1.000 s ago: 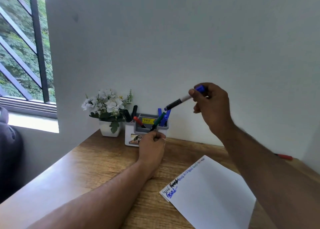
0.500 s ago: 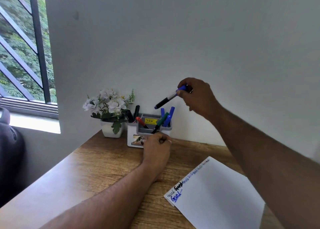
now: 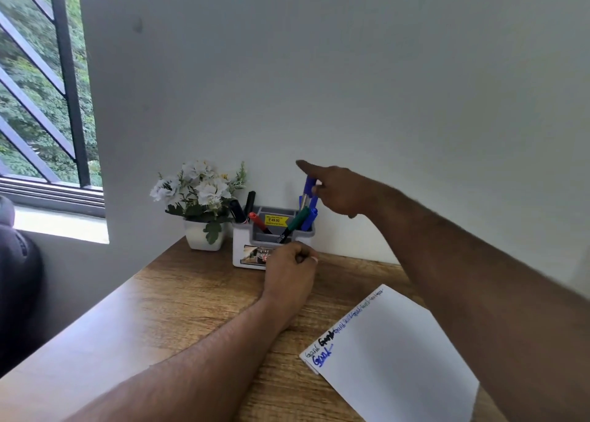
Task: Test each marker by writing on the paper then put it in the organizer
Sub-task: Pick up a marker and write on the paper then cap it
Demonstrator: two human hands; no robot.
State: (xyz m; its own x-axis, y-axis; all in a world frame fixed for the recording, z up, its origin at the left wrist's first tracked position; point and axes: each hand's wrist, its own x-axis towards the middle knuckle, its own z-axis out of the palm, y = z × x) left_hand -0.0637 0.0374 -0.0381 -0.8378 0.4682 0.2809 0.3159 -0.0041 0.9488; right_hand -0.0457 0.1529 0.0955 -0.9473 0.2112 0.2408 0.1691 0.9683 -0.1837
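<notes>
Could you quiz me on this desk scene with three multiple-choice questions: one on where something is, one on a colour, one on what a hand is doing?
1. Where is the flower pot?
A. left of the organizer
B. on the paper
C. behind the window

2. What colour is the marker in the right hand?
A. red
B. blue
C. yellow

3. What is the left hand doing?
A. writing
B. lying flat on the paper
C. resting curled before the organizer

Answers: A, the pot stands beside the organizer's left wall; B, its cap is blue; C, its fingers are curled on the desk.
</notes>
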